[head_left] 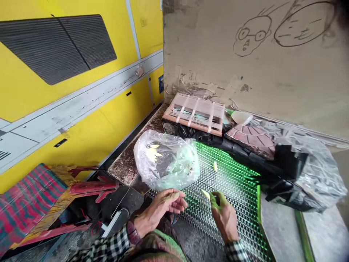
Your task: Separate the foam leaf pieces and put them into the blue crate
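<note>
Left hand (169, 203) hangs half open beside the bag's near rim, fingers loosely curled, with nothing that I can see in its grasp; right hand (225, 218) closes thumb and forefinger on a pale sliver (205, 194), its tip poking out over the green-lit mesh (199, 214). With so little of the sliver pinched, I judge it could twist or slip out if my fingers are damp or ease off; squeezed harder, it might snap, since it looks thin. A drop would land it on the mesh, where it could lodge in the pattern; I can't tell whether the holes go right through. The clear plastic bag (185, 171) is another risk; its thin rim is crumpled and unsupported, so a brush from my left wrist or sleeve could fold the mouth shut, or drag it and tip out the pale pieces (154, 153) lying in it.

As for looks, the sliver is narrow, pointed and whitish yellow, a bit waxy; a loose sliver (215, 166) of much the same colour rests on the mesh beyond my right hand, well short of the black plastic (240, 162); the pieces in the bag glare so brightly that their edges are hard to make out.
</note>
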`<move>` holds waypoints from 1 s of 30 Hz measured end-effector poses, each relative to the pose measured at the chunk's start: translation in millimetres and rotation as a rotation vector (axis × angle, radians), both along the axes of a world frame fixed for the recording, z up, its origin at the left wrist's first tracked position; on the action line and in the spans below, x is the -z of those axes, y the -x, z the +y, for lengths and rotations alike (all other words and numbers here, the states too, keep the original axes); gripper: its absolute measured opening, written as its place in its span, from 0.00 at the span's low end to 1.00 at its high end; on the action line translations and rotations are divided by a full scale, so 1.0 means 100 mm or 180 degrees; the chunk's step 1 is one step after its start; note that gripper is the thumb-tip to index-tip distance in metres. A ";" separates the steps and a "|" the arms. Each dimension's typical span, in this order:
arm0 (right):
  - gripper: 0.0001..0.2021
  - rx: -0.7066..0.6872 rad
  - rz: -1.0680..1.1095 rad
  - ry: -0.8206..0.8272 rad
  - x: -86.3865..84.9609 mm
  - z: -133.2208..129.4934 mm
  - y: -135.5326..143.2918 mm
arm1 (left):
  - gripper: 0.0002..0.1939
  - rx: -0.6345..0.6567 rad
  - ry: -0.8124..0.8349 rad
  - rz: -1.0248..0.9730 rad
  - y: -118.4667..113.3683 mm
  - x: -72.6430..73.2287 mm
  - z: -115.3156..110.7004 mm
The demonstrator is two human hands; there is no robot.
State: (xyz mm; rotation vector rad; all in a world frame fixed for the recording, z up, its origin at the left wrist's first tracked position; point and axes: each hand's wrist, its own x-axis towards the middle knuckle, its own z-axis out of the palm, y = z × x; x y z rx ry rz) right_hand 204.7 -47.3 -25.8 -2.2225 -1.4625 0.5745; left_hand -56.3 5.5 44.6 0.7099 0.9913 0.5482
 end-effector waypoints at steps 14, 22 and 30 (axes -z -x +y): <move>0.17 -0.1524 -0.0133 -0.1040 -0.34 1.66 1.68 | 0.21 0.0630 -0.3212 0.2467 0.67 0.10 1.72; 0.17 -0.1147 -0.0804 0.0211 0.12 2.11 1.80 | 0.38 0.1449 -0.3193 0.2905 0.98 0.43 1.81; 0.15 -0.1001 -0.0756 0.0137 0.25 2.21 1.88 | 0.28 0.1697 -0.3671 0.2237 0.94 0.57 1.81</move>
